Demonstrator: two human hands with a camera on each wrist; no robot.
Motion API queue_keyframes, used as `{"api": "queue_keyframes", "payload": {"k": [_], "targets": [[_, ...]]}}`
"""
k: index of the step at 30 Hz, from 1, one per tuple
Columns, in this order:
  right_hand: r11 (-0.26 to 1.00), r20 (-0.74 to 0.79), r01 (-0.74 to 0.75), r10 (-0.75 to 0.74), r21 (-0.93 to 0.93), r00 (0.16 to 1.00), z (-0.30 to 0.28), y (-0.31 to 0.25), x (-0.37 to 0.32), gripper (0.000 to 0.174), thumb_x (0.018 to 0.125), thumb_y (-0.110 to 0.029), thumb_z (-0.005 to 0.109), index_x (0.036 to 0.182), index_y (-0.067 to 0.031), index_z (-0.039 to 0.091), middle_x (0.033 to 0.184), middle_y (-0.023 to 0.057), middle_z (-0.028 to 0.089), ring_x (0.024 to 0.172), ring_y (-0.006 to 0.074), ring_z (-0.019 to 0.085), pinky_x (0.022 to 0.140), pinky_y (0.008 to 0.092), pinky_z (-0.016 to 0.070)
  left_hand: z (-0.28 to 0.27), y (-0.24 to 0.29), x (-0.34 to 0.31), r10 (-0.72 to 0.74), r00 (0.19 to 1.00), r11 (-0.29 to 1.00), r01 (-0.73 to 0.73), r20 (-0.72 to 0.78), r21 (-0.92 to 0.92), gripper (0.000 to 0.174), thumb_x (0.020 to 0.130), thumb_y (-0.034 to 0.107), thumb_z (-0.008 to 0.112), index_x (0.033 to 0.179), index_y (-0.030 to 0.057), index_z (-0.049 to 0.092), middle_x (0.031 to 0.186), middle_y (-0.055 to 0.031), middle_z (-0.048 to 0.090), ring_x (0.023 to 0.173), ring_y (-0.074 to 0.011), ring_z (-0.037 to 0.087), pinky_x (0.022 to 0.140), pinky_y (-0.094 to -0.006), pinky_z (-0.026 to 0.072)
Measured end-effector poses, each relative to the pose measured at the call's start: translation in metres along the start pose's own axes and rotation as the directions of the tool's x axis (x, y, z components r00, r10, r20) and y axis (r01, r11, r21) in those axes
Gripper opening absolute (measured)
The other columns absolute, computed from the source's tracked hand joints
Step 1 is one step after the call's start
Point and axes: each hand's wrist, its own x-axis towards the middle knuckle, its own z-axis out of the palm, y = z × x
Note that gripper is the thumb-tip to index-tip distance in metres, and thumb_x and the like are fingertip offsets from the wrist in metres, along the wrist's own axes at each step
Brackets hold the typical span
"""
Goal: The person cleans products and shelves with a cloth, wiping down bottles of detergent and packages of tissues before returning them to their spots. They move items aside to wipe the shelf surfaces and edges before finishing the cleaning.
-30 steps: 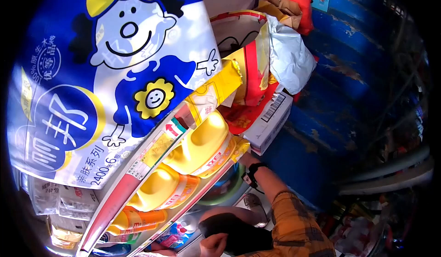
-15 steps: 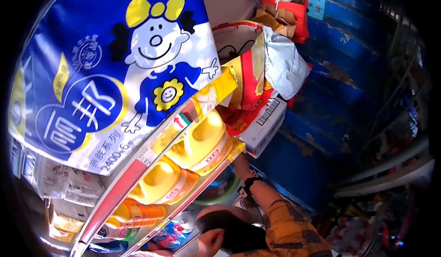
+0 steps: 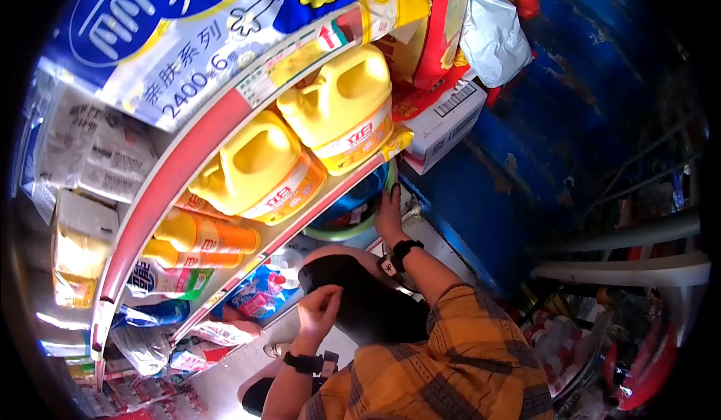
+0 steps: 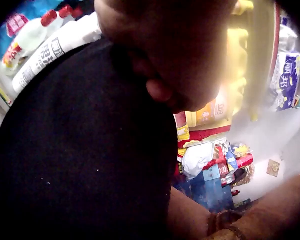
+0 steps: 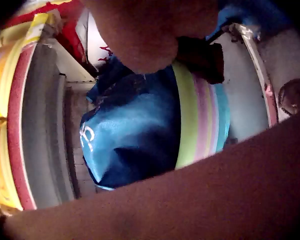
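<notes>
My right hand (image 3: 388, 217) is at the rim of stacked plastic basins (image 3: 338, 234), low beside the shelf. In the right wrist view the banded rims of the basins (image 5: 187, 120) pass under the hand (image 5: 145, 35), with a darker part across their outer side. A crumpled blue bag (image 5: 135, 130) lies inside the basins. My left hand (image 3: 319, 309) rests at my dark-clothed knee (image 3: 360, 292), its fingers loosely curled and holding nothing. The left wrist view shows this hand (image 4: 170, 50) close up over the black cloth (image 4: 90, 150).
Yellow detergent jugs (image 3: 342, 112) and orange bottles (image 3: 203, 236) stand on the curved shelf (image 3: 203, 131) at the left. A big tissue pack (image 3: 173, 82) sits above. A white carton (image 3: 443, 127) and a silvery bag (image 3: 492, 40) lie by the blue peeling surface (image 3: 541, 157).
The head view has tipped downward, so the shelf appears higher. My right hand has come lower relative to the jugs, to the basin rim. My left hand stays at the knee.
</notes>
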Motion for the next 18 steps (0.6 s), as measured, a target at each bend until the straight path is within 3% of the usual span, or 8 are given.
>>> {"api": "queue_keyframes", "payload": {"k": [2,6,8,9,11,15,17,18], "targets": [[1.0,-0.029,0.002,-0.001,0.023,1.0,0.006,-0.003,-0.012,0.067,0.083,0.005,0.054,0.144,0.0037,0.029,0.152,0.0339,0.01,0.141,0.0485,0.014,0.115,0.0471,0.0197,-0.003,-0.006,-0.004,-0.017,1.0,1.0,0.016,-0.013,-0.016,0.008,0.086,0.002,0.066,0.094,0.0026,0.069,0.062,-0.0009,0.059,0.054,-0.0039,0.053,0.05,-0.0203,0.0414],[0.997,-0.025,-0.001,0.003,0.079,1.0,0.009,-0.015,-0.034,0.066,0.081,0.002,0.055,0.142,0.0038,0.03,0.15,0.0367,0.009,0.134,0.0522,0.028,0.11,0.0433,0.0325,-0.008,-0.014,-0.011,-0.079,0.997,0.997,0.079,-0.012,-0.018,0.008,0.087,0.002,0.065,0.094,0.0021,0.068,0.061,-0.0012,0.058,0.054,-0.0037,0.053,0.05,-0.0199,0.041],[0.984,0.159,-0.159,0.145,0.076,0.976,0.002,-0.028,-0.044,0.071,0.079,-0.002,0.06,0.142,0.0048,0.029,0.147,0.0348,0.023,0.129,0.0503,0.038,0.105,0.043,0.0378,-0.01,-0.019,-0.014,-0.098,0.995,0.995,0.097,-0.026,-0.021,0.007,0.087,0.002,0.065,0.094,0.0018,0.068,0.06,-0.0007,0.057,0.053,-0.0034,0.051,0.05,-0.0197,0.0394],[0.985,0.168,-0.155,0.141,0.073,0.976,0.004,-0.025,-0.045,0.071,0.079,-0.002,0.06,0.142,0.0048,0.029,0.147,0.0348,0.023,0.129,0.0503,0.038,0.105,0.043,0.0378,-0.01,-0.018,-0.015,-0.104,0.994,0.994,0.104,-0.034,-0.022,0.007,0.087,0.002,0.065,0.094,0.0018,0.068,0.06,-0.0007,0.057,0.053,-0.0034,0.051,0.05,-0.0197,0.0394],[0.988,0.369,-0.083,0.03,0.13,0.929,0.017,-0.011,-0.047,0.074,0.077,-0.006,0.064,0.142,0.0021,0.03,0.133,0.0315,0.047,0.122,0.0459,0.048,0.101,0.0424,0.0413,-0.009,-0.016,-0.016,-0.08,0.995,0.995,0.076,-0.053,-0.061,0.007,0.087,0.002,0.064,0.093,0.0016,0.067,0.06,-0.0002,0.056,0.053,-0.0029,0.05,0.049,-0.0197,0.0382],[0.986,0.44,0.001,-0.075,0.166,0.895,-0.014,-0.06,-0.054,0.069,0.077,-0.007,0.065,0.139,-0.002,0.037,0.117,0.0258,0.061,0.114,0.0417,0.055,0.098,0.0424,0.0435,-0.013,-0.013,-0.017,-0.06,0.997,0.998,0.059,-0.055,-0.027,0.007,0.087,0.003,0.065,0.094,0.0021,0.067,0.06,0.0008,0.055,0.054,-0.002,0.048,0.049,-0.0196,0.0373],[0.929,0.215,0.292,-0.34,0.227,0.916,-0.022,-0.061,-0.036,0.054,0.082,-0.004,0.057,0.135,-0.004,0.046,0.109,0.0241,0.064,0.1,0.0442,0.06,0.09,0.0469,0.0468,-0.015,-0.012,-0.019,-0.091,0.993,0.996,0.09,-0.071,-0.018,0.007,0.087,0.003,0.065,0.094,0.0029,0.068,0.06,0.0008,0.055,0.053,-0.0024,0.048,0.049,-0.02,0.0378],[0.928,0.229,0.294,-0.345,0.228,0.91,-0.025,-0.058,-0.025,0.054,0.082,-0.004,0.057,0.135,-0.004,0.046,0.109,0.0241,0.064,0.1,0.0442,0.06,0.09,0.0469,0.0468,-0.016,-0.011,-0.019,-0.085,0.994,0.996,0.085,-0.074,-0.006,0.007,0.087,0.003,0.065,0.094,0.0032,0.068,0.06,0.0006,0.055,0.053,-0.0029,0.049,0.049,-0.0203,0.0381]]}}
